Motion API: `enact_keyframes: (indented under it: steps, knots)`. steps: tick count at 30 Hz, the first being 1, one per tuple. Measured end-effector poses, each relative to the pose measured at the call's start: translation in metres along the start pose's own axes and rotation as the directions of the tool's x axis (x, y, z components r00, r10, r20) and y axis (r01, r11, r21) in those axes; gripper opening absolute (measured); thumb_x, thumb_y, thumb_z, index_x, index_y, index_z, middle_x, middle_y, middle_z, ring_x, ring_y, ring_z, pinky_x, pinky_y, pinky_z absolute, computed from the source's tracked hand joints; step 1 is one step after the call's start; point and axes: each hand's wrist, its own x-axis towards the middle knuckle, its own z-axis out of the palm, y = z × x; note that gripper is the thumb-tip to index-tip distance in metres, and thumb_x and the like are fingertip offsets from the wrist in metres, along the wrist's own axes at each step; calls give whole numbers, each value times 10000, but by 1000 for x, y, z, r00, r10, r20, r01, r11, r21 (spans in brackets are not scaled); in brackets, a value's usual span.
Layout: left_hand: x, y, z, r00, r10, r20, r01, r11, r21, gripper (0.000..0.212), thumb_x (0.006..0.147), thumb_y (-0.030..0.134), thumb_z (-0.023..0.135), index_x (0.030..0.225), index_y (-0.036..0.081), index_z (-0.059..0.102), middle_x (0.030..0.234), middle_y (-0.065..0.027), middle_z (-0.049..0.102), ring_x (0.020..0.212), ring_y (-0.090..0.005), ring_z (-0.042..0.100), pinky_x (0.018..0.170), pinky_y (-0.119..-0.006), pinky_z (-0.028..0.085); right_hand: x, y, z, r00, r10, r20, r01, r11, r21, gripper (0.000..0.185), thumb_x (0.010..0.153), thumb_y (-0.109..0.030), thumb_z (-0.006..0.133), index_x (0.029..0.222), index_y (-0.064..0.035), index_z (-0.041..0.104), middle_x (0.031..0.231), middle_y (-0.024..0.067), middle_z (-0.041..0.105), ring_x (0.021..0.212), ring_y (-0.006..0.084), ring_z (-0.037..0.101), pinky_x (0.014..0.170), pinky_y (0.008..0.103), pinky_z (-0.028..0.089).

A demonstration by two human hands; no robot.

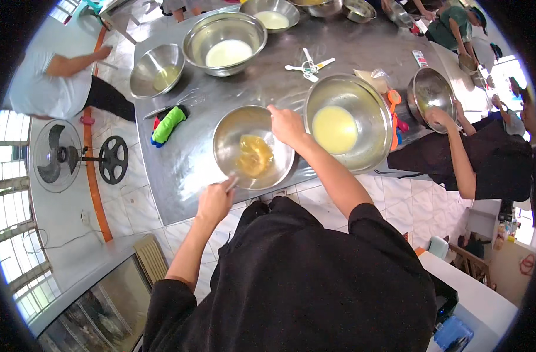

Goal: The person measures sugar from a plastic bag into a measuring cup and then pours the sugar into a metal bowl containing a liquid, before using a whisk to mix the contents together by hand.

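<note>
In front of me a stainless steel mixing bowl (226, 132) stands near the table's edge, holding a clear yellowish liquid (255, 156), likely egg whites. My right hand (288, 125) grips the bowl's rim at its upper right. At the lower left of the bowl, my left hand (215, 202) is closed on the handle of a utensil (233, 184); its far end is blurred over the liquid. Just right of this bowl is a larger steel bowl (369, 114) with a pale yellow liquid (335, 130) in it.
Steel bowls with liquids (255, 37) (138, 72) line the steel table's (171, 193) far side. Measuring spoons (310, 67), orange measuring cups (394, 97) and a green-and-black cloth item (169, 125) lie about. A person (492, 158) handles a bowl at right; another person (52, 88) stands left.
</note>
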Motion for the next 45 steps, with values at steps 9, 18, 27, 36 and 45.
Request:
enact_keyframes:
  steps: [9,18,27,36,45]
  knots:
    - [4,-3,-12,999,-2,45,8,992,-125,338,829,148,618,1156,64,638,860,-263,640,784,-430,621,718,-471,504,-13,-14,-1,990,132,-50,-136,988,-74,336,851,-134,514,1170,-61,594,773,246,645,750,403,646,684,509,513]
    - [-11,-21,5,995,-37,-96,17,980,-197,353,818,182,627,1139,35,642,853,-266,643,800,-423,631,745,-483,507,-21,-7,6,988,140,-68,-146,985,-92,292,882,-178,530,1155,-90,582,776,230,648,749,400,648,666,517,515]
    - [-19,-7,13,994,15,-112,-36,981,-192,331,830,146,619,1139,30,640,847,-270,641,793,-425,630,743,-469,506,-20,-8,7,995,28,-97,-36,996,-86,273,883,-172,523,1128,-79,598,724,216,648,693,404,647,614,510,514]
    - [-5,5,17,980,-126,-152,87,966,-242,345,819,156,630,1138,23,638,896,-271,642,831,-424,627,765,-449,510,-19,-3,-2,998,-5,-56,3,999,-43,277,887,-168,502,1134,-87,599,710,207,649,673,387,651,608,501,517]
    - [-18,11,20,977,-180,-115,158,972,-176,362,848,187,608,1166,13,618,834,-289,620,783,-448,613,716,-458,496,-22,9,8,999,-42,-34,41,998,-38,361,873,-142,487,1221,-85,565,738,209,655,682,382,655,608,485,523]
